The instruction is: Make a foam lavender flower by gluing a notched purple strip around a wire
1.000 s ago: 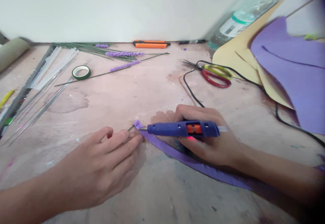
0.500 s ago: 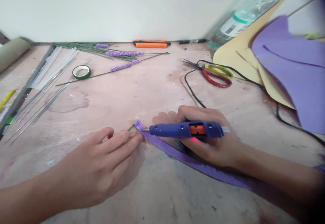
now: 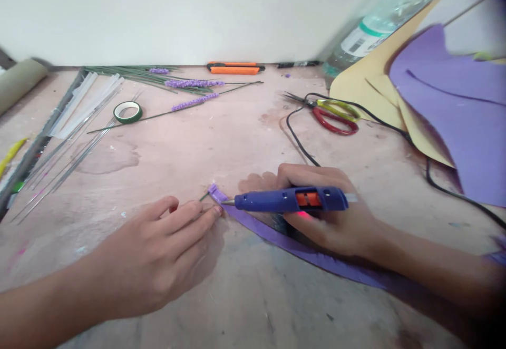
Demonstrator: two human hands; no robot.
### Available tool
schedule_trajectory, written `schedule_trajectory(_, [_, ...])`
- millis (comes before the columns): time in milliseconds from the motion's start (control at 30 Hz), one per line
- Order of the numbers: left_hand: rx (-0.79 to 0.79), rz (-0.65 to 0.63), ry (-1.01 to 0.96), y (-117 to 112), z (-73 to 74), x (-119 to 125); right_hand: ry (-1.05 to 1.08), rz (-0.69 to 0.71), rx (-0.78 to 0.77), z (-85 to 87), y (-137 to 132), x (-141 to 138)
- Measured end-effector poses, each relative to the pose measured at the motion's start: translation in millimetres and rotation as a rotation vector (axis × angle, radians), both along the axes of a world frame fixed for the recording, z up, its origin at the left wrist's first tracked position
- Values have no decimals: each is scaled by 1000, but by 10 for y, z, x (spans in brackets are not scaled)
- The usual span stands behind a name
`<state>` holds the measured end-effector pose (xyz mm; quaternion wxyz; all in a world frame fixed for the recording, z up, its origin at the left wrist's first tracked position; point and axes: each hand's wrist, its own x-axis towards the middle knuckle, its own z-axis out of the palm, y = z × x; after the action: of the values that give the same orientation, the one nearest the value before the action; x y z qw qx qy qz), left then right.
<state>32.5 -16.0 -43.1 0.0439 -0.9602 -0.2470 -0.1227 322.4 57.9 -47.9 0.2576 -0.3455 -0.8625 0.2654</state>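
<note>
A blue hot glue gun (image 3: 264,201) lies in the grip of my right hand (image 3: 343,228), its red light glowing at the palm and a clear glue stick poking out behind. The metal nozzle touches or hovers just over a long purple strip (image 3: 284,238) near its rolled end; I cannot tell which. That strip curves away to the right, under my right forearm. My left hand (image 3: 166,254) pinches a thin green stem (image 3: 204,197) whose tip meets the strip's end, and a fingertip rests at the strip's edge.
Purple flower stems (image 3: 193,83), green tape (image 3: 127,112), clear glue sticks (image 3: 75,106) and bare wires (image 3: 79,154) lie at the back left. An orange cutter (image 3: 236,68) is by the wall. Scissors (image 3: 336,118), a black cord (image 3: 300,146), a bottle (image 3: 363,38) and purple sheets (image 3: 454,106) occupy the right.
The glue gun's nozzle has shifted very slightly to the right along the purple strip. Both hands keep nearly the same pose, and the view has moved a little.
</note>
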Motion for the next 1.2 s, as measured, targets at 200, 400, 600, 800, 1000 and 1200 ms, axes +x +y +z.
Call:
schedule_trajectory(200, [2,-3,18,-5,-13,-7,-13,-6,13,-6,-2,-1])
schedule_trajectory(400, [20,-11,-5,-24,-29,-38,-59,9,28,10,-9,18])
schedule_trajectory(600, [33,-25,-19,-6,-21,-17,-213,43,92,271,-1,-48])
schedule_trajectory(800, [54,9,-39,-18,-28,12,-288,62,166,672,-16,-63])
schedule_trajectory(1000, [69,12,-35,-28,-55,17,-457,-149,276,833,86,103])
schedule_trajectory(1200, [59,55,-137,-35,-20,51,-803,-112,353,604,466,307])
